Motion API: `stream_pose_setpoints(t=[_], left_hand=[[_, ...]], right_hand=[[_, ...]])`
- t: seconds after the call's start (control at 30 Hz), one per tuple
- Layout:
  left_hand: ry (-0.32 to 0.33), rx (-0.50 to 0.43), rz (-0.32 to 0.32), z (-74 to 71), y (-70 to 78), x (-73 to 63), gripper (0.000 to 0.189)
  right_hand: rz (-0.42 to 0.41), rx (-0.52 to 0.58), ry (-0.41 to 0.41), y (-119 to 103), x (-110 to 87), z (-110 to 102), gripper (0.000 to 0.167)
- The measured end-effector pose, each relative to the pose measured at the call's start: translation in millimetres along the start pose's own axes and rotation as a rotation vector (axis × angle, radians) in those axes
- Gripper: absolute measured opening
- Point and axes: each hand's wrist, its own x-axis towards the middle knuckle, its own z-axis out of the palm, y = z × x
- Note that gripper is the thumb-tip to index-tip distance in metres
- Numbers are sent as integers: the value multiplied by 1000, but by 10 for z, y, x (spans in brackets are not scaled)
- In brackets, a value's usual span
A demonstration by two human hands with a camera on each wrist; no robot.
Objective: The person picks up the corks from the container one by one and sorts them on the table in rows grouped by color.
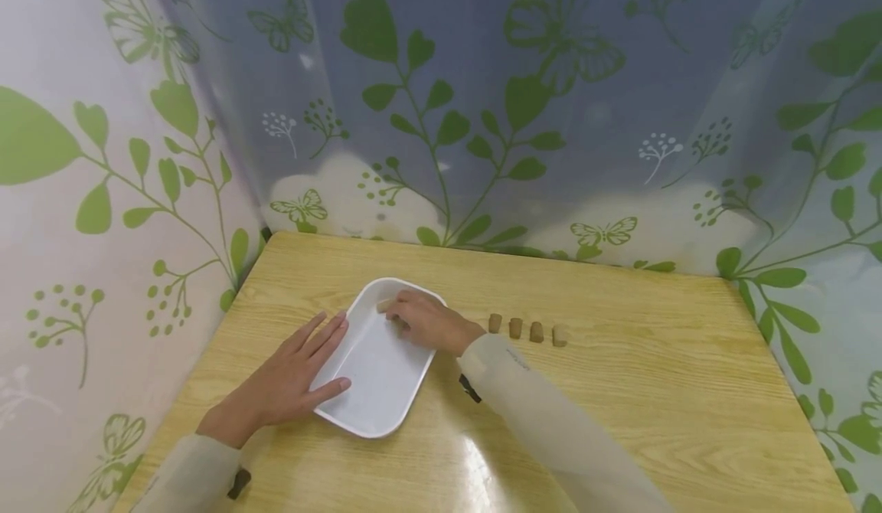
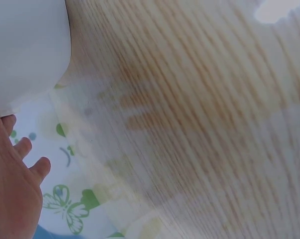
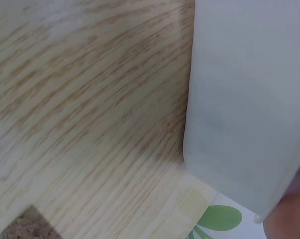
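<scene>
A white rectangular tray [image 1: 372, 398] sits on the wooden table, slightly turned. My left hand [image 1: 289, 375] rests on its left rim with the fingers straight and the thumb reaching over the inside. Within the tray's far end, my right hand [image 1: 427, 321] pinches a small light-brown cork stopper [image 1: 383, 306] between thumb and fingers; part of the cork is hidden by the fingertips. The left wrist view shows the tray's outer wall [image 2: 30, 45] beside the left hand [image 2: 13, 184]. In the right wrist view, the tray's side [image 3: 244, 109] covers most of the right hand.
Several brown cork stoppers [image 1: 515, 328] stand in a row on the table [image 1: 620, 406], right of the tray. One cork [image 3: 30, 228] shows its crumbly top in the right wrist view. A leaf-patterned curtain [image 1: 482, 153] hangs along the table's far and left edges.
</scene>
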Motion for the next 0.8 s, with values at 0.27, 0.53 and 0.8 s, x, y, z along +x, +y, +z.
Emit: stream_pose_setpoints(t=[0.27,0.53,0.8], left_hand=[[-5,-5,-6,-5,19,0,87],[-19,-11,-23,-4,31,5,87],[-25,0,-26,-5,19,8,87]], right_hand=[[-26,38,19,-39,-42,-58,29],[-54,233,43,1,-170,-171,38],[-11,249,83,70,-354,-253,36]])
